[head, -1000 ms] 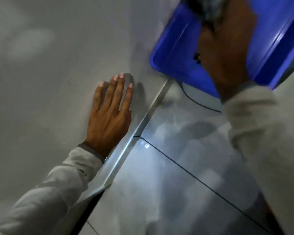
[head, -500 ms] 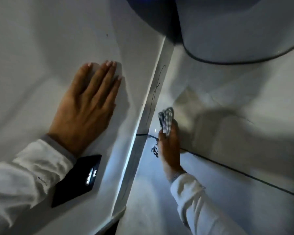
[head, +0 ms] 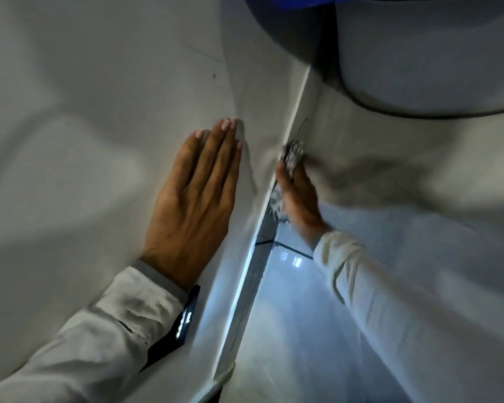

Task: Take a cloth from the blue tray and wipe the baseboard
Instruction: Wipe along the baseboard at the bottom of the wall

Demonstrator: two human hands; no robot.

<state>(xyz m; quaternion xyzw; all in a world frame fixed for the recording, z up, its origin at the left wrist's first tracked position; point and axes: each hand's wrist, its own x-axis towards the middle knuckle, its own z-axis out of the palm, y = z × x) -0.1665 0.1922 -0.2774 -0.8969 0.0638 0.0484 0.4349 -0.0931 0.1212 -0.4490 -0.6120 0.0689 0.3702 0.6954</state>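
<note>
Fingers of the right hand (head: 298,193) were clamped on a crumpled grey-white checked cloth (head: 292,154), pressed vs. the pale baseboard strip (head: 296,112), frame centre. Left hand (head: 197,196) was laid flat, fingers together, on the wall. Wiping step judged underway; next, a stroke along the strip was called for.

The wall (head: 85,112) you lean on is matt and smooth. The baseboard (head: 253,274) has a glossy, reflective face. The floor (head: 297,330) tiles are polished and mirror light. Your cloth (head: 293,154) is soft checked woven fabric. Your sleeve (head: 99,330) is matt fabric.
</note>
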